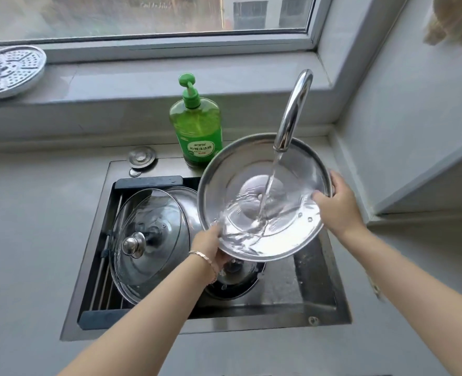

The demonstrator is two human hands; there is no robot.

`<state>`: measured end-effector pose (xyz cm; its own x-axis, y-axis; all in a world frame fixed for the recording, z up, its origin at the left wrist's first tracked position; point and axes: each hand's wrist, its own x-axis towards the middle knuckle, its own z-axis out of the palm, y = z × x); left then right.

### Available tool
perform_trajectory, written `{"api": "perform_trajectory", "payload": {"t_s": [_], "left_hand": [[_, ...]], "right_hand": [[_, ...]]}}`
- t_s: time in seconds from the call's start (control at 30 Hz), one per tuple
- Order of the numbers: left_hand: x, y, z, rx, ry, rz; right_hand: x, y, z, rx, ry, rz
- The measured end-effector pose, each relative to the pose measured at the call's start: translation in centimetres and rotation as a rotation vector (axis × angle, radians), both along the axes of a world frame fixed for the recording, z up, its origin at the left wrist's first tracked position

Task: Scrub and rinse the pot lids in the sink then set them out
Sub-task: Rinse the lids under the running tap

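Note:
A large steel pot lid (300,169) is held upside down and tilted over the sink (316,289), under the running faucet (295,109). Water pours into its hollow and pools at the low front edge. My left hand (210,248) grips the lid's lower left rim. My right hand (335,204) grips the right rim, thumb inside. A glass lid (153,213) with a steel knob leans on the rack at the sink's left. Behind it shows the edge of another steel lid (186,199). A further lid (235,278) lies on the sink floor beneath the held one.
A green dish soap bottle (197,126) stands behind the sink, close to the held lid. A perforated steamer plate (7,71) rests on the windowsill at far left. Grey countertop (34,226) surrounds the sink; a wall corner rises on the right.

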<state>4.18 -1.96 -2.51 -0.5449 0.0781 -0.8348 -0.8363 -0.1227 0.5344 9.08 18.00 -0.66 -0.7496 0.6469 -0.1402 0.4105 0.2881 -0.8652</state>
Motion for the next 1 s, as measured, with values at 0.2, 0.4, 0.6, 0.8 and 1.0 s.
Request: {"api": "perform_trajectory", "payload": {"t_s": [0.2, 0.4, 0.6, 0.8, 1.0], "left_hand": [[1.0, -0.2, 0.1, -0.092, 0.051, -0.122], [0.9, 0.6, 3.0, -0.079, 0.004, -0.239], [-0.2, -0.8, 5.8, -0.033, 0.132, -0.435], [-0.8, -4.4, 4.2, -0.239, 0.481, -0.316], [-2.0, -9.4, 3.9, -0.416, 0.738, -0.241]], "right_hand": [[1.9, 0.5, -0.9, 0.449, -0.534, 0.293], [3.8, -6.2, 1.5, 0.419, -0.409, 0.980], [2.1, -7.6, 3.4, 0.532, -0.109, 0.671], [-1.2, -9.3, 8.7, 0.044, 0.023, 0.523], [-5.7, -12.3, 11.8, 0.033, 0.168, 0.364]]}}
